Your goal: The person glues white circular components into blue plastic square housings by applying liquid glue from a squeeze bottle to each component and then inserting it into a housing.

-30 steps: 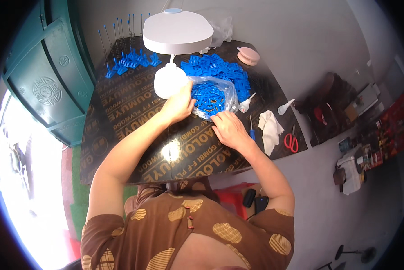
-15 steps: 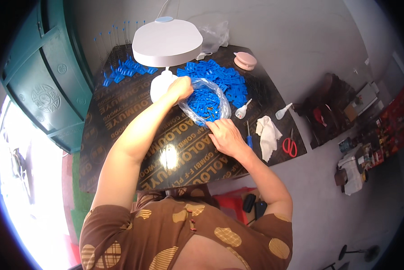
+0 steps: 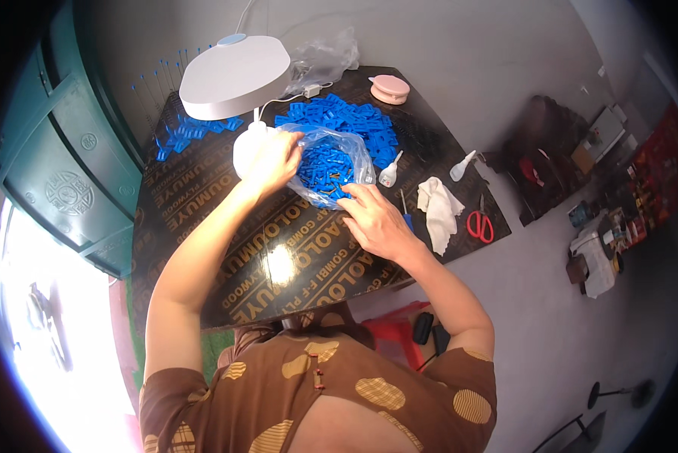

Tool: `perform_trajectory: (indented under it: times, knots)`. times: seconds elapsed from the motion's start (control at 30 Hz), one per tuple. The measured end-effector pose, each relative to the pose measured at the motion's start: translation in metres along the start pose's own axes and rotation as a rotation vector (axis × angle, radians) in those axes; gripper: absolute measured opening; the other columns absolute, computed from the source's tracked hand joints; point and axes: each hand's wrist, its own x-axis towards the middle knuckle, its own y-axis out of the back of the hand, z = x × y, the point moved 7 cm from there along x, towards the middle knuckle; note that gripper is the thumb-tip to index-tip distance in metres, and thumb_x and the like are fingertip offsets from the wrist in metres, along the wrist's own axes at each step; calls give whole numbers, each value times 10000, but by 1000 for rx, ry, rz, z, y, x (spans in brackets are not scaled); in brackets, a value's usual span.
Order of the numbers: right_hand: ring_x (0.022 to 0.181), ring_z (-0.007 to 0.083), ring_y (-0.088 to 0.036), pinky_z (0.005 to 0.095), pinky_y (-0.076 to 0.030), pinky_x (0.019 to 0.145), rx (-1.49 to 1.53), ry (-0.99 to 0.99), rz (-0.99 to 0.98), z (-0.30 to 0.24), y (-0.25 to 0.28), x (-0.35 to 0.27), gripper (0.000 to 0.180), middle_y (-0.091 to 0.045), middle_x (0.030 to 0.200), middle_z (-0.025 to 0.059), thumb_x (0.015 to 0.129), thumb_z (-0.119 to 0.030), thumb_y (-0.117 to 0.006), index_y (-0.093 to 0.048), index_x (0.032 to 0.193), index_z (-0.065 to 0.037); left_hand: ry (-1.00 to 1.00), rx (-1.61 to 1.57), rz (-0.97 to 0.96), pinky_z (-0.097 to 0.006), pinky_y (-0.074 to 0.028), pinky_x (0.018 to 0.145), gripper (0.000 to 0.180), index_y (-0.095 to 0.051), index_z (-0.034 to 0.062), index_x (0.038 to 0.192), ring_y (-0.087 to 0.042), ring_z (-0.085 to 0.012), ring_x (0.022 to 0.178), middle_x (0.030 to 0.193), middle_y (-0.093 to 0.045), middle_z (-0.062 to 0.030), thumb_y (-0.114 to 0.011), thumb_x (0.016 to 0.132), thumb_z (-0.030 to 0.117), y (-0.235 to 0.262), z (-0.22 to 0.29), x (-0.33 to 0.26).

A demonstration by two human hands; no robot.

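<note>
On the dark printed board (image 3: 226, 249), just in front of the white desk lamp (image 3: 235, 75), sits a clear plastic bag (image 3: 331, 162) full of small blue plastic parts (image 3: 325, 164).

Left hand (image 3: 272, 160): fingers closed on the bag's upper left edge, right beside the lamp's round base (image 3: 245, 147). It pinches the plastic; hand partly covers the base.

Right hand (image 3: 375, 219): on the bag's near right corner, fingertips (image 3: 352, 195) touching the plastic at the front edge. Fingers lie loosely curled and spread; cannot tell whether they actually grip the bag or just press on it.

Bag mouth looks open toward the left hand; parts visible through the film.

Around the lamp, all positions relative to it:
- Behind-right of the lamp: loose heap of blue parts (image 3: 346, 121) on the board, touching the bag's far side.
- Left of the lamp base: smaller pile of blue pieces (image 3: 192, 130).
- Far right-behind: round pink lidded case (image 3: 389, 88) at the board's far edge; crumpled clear plastic (image 3: 325, 54) beyond the lamp head.
- Right of the lamp, past the bag: small white squeeze bottle (image 3: 389, 172), a second white bottle (image 3: 463, 164) further out, white cloth (image 3: 439, 211), red-handled scissors (image 3: 479, 224) near the board's right edge.
- Left of the board: green crate (image 3: 56, 162).
</note>
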Motion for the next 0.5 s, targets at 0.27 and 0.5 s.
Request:
perform_trajectory:
  times: [0.27, 0.5]
  knots:
    - [805, 307, -616, 376, -502, 712, 24, -152, 346, 27, 67, -26, 144, -638, 879, 147, 798, 7, -589, -627, 937, 23, -43, -244, 52, -328, -470, 725, 205, -601, -24, 1038, -589, -256, 786, 914, -592, -138, -545, 842, -8, 44, 45, -79]
    - [765, 286, -664, 348, -509, 696, 46, -565, 496, 138, 96, -49, 149, -669, 873, 180, 838, -79, -604, -657, 930, 25, 29, -273, 152, -312, -497, 700, 176, -630, -36, 986, -626, -260, 785, 940, -615, -155, -552, 828, -33, 55, 47, -110]
